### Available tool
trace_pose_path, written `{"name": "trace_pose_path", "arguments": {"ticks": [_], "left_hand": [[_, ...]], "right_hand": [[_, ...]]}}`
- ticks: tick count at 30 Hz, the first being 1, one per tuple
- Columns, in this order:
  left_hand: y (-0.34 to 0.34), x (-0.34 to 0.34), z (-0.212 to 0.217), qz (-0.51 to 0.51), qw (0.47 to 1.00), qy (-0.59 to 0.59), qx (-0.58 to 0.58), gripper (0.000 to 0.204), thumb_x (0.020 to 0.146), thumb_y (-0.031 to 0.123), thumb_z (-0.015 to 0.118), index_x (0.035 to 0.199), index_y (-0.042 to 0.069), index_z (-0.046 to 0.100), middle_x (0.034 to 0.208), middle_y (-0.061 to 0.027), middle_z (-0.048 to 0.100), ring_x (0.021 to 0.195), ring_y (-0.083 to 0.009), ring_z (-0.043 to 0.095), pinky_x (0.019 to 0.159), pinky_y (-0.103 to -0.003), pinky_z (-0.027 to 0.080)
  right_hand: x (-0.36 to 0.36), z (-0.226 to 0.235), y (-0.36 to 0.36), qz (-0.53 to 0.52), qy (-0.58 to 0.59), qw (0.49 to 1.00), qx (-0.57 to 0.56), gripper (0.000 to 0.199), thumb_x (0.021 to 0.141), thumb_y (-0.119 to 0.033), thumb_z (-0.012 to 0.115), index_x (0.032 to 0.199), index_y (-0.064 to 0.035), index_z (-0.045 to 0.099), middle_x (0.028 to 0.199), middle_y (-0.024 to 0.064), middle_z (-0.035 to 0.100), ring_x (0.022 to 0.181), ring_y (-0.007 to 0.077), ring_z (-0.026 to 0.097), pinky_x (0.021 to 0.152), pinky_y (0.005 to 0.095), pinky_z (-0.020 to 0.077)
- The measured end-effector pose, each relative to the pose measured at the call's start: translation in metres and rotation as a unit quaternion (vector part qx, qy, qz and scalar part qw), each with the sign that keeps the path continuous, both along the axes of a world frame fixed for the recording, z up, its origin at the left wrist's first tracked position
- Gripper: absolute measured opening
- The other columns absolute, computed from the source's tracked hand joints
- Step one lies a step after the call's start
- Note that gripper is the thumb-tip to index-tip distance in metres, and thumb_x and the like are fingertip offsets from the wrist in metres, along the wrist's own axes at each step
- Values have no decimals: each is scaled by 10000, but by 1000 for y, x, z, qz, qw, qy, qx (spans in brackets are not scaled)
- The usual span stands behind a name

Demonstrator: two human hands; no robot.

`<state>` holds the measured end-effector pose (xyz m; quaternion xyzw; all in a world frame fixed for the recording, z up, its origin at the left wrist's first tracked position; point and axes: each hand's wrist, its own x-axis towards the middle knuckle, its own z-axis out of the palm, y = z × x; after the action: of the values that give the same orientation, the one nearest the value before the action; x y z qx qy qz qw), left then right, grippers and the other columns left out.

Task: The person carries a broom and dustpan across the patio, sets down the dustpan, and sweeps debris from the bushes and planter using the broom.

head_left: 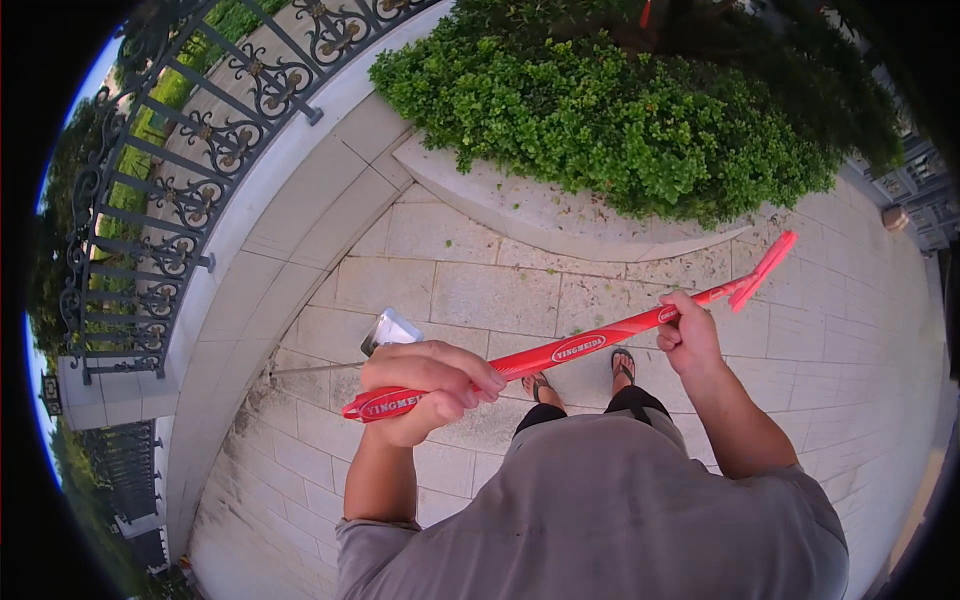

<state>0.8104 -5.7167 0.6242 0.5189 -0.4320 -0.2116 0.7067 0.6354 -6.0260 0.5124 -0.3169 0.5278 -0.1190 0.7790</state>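
I hold a long red broom handle (560, 350) across my body, with its red head (762, 270) out to the right above the paving. My left hand (425, 388) is closed around the handle's near end. Behind that hand a thin metal rod with a grey dustpan (388, 330) shows; I cannot tell whether the hand holds it too. My right hand (685, 335) grips the handle farther along, close to the head. Below the handle are my feet in sandals (580, 375).
Pale stone paving (480, 290) lies underfoot. A curved stone planter edge (520, 215) with a green hedge (620, 110) stands ahead. At the left runs a low stone wall (270, 240) topped by a black ornamental iron fence (190, 150).
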Motion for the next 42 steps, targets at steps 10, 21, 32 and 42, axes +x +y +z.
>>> {"name": "trace_pose_path", "arguments": {"ticks": [10,21,32,42], "left_hand": [[33,-34,107,181,913,-366,-9,433,943,370,642,624,107,511,681,-91,679,460,-116,478,457,-266,293],[-50,-147,104,126,920,-368,-55,460,989,360,585,665,70,434,750,-156,601,435,-126,427,476,-255,346],[-426,-335,71,-102,885,-453,-37,375,738,220,898,983,24,693,1103,-172,705,962,-284,703,857,-385,564],[-672,-416,-129,-348,923,-54,153,51,948,46,702,962,-3,707,875,-63,688,763,-124,663,710,-291,558]], "right_hand": [[136,5,77,132,-162,974,90,230,793,-106,659,648,-103,480,573,17,462,418,101,319,415,306,241],[-17,22,-27,101,-185,976,54,234,796,-132,712,653,-61,541,574,49,502,424,131,397,395,318,287],[-305,-13,-301,30,-44,995,-82,348,905,-393,568,816,-59,612,639,164,660,395,158,461,382,325,381],[-455,43,-349,42,188,801,-567,431,954,-304,650,1278,-27,587,1017,161,710,881,259,709,773,397,577]]}}
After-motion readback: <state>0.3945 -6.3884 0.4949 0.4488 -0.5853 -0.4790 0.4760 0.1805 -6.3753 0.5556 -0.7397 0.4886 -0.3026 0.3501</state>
